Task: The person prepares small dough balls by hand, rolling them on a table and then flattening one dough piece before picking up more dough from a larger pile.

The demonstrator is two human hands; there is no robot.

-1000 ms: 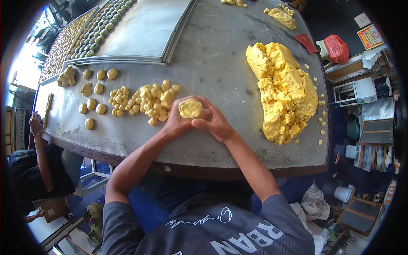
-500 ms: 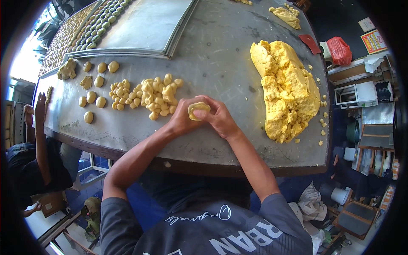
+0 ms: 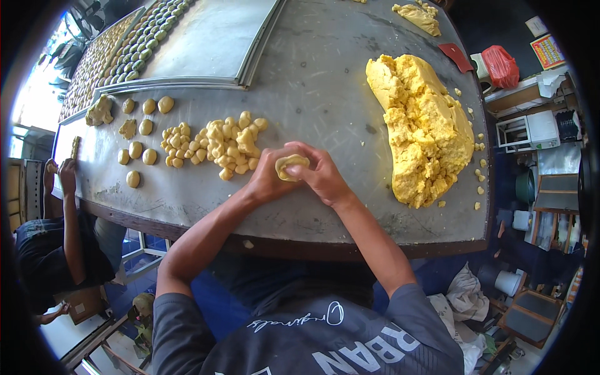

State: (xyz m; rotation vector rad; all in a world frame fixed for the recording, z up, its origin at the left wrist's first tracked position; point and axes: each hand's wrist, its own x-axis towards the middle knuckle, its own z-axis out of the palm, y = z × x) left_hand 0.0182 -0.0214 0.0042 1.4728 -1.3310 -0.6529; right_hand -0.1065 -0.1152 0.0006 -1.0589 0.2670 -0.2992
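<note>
Between my two hands is a small piece of pale yellow dough (image 3: 283, 167), rounded and hollowed like a shallow cup. My left hand (image 3: 267, 175) wraps round it from the left. From the right, my right hand (image 3: 325, 177) closes on the same piece, its thumb pressed into the hollow. What lies inside the hollow under the thumb cannot be made out. Just left of my hands sits a pile of small dough balls (image 3: 231, 142), with a lower cluster of similar bits (image 3: 177, 139) beside it.
Several larger smooth dough balls (image 3: 149, 156) lie farther left. Metal trays (image 3: 206, 47) stand behind, one filled with rows of shaped pieces (image 3: 141, 55). A big crumbly yellow dough mass (image 3: 428, 134) is at right, near a red scraper (image 3: 456, 57). A co-worker's hand (image 3: 67, 176) rests at the left edge.
My thumb still presses the dough, whose rim looks slightly wider and more open. At left, the co-worker's raised hands have come down to the table edge. The view has shifted slightly.
</note>
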